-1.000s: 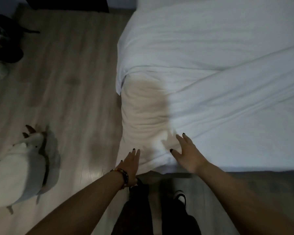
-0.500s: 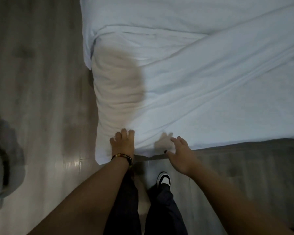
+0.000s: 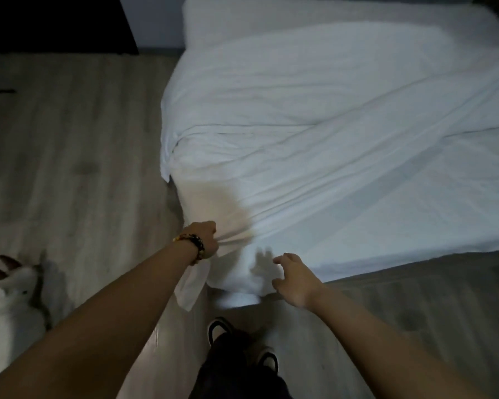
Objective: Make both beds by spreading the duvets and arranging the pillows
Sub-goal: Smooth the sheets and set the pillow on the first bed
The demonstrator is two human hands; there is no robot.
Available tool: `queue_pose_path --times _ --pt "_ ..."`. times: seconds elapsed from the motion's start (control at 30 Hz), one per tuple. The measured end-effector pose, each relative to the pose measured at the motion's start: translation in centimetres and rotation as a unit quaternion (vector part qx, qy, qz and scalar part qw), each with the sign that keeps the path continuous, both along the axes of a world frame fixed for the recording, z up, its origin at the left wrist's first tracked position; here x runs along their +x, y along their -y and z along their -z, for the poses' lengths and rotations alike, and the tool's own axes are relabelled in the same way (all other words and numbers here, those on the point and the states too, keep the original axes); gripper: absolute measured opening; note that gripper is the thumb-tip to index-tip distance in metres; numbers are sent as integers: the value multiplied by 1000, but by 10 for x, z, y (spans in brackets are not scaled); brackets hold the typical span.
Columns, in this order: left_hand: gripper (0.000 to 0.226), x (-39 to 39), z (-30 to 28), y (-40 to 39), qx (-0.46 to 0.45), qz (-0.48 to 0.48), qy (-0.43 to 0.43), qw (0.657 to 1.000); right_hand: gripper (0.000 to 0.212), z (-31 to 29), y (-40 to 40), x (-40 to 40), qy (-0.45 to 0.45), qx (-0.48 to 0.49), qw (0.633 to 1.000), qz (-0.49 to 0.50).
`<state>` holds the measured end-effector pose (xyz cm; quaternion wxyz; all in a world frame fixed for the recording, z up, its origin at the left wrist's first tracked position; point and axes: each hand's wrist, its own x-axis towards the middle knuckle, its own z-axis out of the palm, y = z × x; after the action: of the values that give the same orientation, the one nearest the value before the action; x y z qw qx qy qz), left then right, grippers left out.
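At the lower left of the frame lies 1 white plush toy (image 3: pixel 9 298) on the wood floor (image 3: pixel 78 156), with a dark piece of furniture (image 3: pixel 58 21) at the upper left. A broad strip of bare floor runs between toy and bed. 2 hands show. The left hand (image 3: pixel 203 239), wearing 1 beaded bracelet (image 3: pixel 193 244), is fisted around a bunched corner of the white duvet (image 3: pixel 329 139) at centre frame; a loose flap hangs below the wrist. The right hand (image 3: pixel 293 279), fingers loosely bent and holding nothing, hovers at the duvet's near edge. The duvet covers 1 bed from centre to right edge, creased diagonally. 2 dark shoes (image 3: pixel 218 328) stand at bottom centre.
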<state>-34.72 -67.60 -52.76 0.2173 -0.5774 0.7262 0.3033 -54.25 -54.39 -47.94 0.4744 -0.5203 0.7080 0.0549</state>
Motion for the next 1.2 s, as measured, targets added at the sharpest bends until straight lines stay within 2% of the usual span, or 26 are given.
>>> queue_pose_path --times 0.13,0.2,0.33,0.4,0.5,0.63,0.7,0.77,0.87,0.93,1.0,1.03,1.1,1.2 --pt "25 0 -52 -10 -19 -23 -37 999 59 -24 3 8 15 -26 1000 -8" --pt "20 0 -77 -16 -28 -26 -54 998 58 -39 3 9 29 -41 998 36" --pt "32 -2 -115 -12 -24 -33 -72 997 59 -58 9 17 68 -51 987 139" --pt "32 -6 -136 -5 -13 -13 -66 998 65 -64 13 28 106 -47 976 183" --pt "20 -4 -159 14 16 34 -60 998 77 -69 25 57 165 -31 964 204" --pt "24 13 -176 53 60 62 -97 992 89 -64 45 114 224 -24 943 244" --pt "17 25 -185 67 74 82 -120 987 81 -56 54 148 258 -34 926 275" --pt "17 37 -194 78 72 100 -126 984 63 -48 62 188 263 -62 914 303" --pt "30 59 -194 88 58 105 -165 979 37 -39 74 239 171 -105 923 328" --pt "30 79 -187 95 118 43 -246 961 11 -36 79 264 166 -111 921 333" --pt "26 105 -182 103 207 -52 -320 923 37 -38 84 279 180 -108 917 340" --pt "27 119 -175 110 228 -72 -333 912 42 -39 89 281 195 -107 908 355" --pt "29 147 -159 128 234 -63 -333 911 35 -39 102 277 241 -110 881 392" --pt "42 184 -137 156 237 -36 -318 918 6 -49 137 263 300 -143 818 470"
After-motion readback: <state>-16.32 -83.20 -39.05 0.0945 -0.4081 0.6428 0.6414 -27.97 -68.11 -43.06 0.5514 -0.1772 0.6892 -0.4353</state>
